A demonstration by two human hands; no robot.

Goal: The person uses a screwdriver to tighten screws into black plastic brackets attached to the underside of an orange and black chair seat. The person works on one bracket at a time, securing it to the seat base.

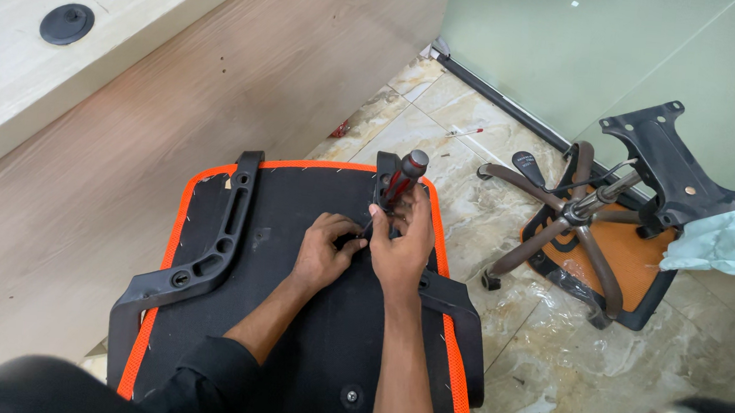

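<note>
Head view: right hand (401, 251) grips a red-and-black screwdriver (402, 181), left hand (325, 251) pinches the fastener spot on the upturned black, orange-edged chair seat (304, 350). Looks like armrest screw work; next needs steady tip seating.

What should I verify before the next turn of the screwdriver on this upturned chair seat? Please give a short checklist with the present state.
1. Right hand grips the screwdriver: ok.
2. Left hand steadies the spot beside the tip: ok.
3. Tip seated in the screw: cannot tell, the fingers hide it.
4. Chair seat lies flat, underside up: ok.
5. Left armrest bracket lies on the seat: ok.
6. Wheeled chair base on the floor stays apart from the work: ok.
</note>
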